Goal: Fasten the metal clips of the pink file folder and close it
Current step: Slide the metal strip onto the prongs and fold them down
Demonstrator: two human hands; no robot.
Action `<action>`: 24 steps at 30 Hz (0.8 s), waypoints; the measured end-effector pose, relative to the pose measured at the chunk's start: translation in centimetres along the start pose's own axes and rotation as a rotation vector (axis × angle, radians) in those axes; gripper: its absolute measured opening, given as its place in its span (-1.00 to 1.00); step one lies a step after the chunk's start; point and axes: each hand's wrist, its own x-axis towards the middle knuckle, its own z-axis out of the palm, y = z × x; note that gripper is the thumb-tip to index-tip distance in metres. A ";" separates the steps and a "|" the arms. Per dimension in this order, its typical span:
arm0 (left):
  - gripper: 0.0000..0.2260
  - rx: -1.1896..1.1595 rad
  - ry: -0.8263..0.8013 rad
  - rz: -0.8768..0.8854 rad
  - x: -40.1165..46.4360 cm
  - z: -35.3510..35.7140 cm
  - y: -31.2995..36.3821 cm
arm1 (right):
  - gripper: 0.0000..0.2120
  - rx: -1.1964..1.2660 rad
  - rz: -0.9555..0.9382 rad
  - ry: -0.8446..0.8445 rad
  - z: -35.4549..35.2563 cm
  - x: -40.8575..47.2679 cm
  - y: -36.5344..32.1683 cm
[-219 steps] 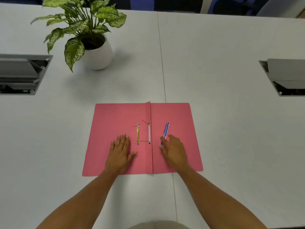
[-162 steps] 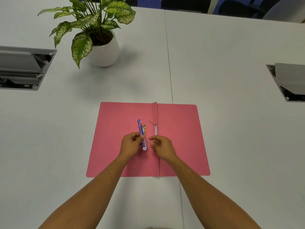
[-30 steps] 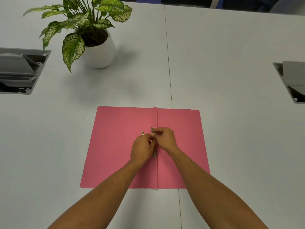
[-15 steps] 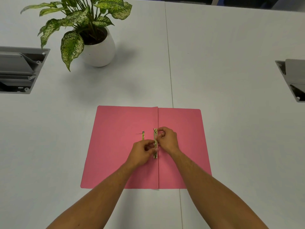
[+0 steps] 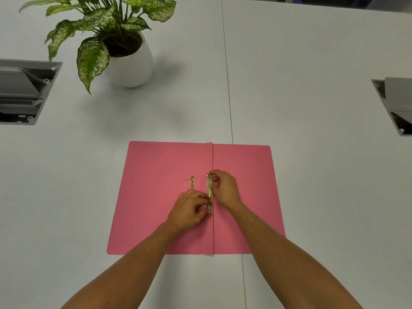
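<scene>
The pink file folder (image 5: 156, 197) lies open and flat on the white table, its spine fold running down the middle. A gold metal clip bar (image 5: 209, 190) lies along the fold. My right hand (image 5: 224, 188) pinches its far end with thumb and forefinger. My left hand (image 5: 189, 209) pinches the near end of the same bar. A second thin gold clip strip (image 5: 192, 182) lies just left of it on the left flap, its near part hidden under my left hand.
A potted plant in a white pot (image 5: 130, 61) stands at the far left. Grey cable boxes are set into the table at the left edge (image 5: 22, 92) and the right edge (image 5: 396, 105). A table seam (image 5: 227, 74) runs away from the folder.
Over the last second my left hand slid toward me along the gold bar to its near end. My right hand stayed at the far end. The folder has not moved.
</scene>
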 end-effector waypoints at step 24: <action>-0.87 -0.063 0.123 -0.080 -1.2 -0.2 1.9 | -0.52 0.024 0.096 -0.098 0.1 -2.7 1.1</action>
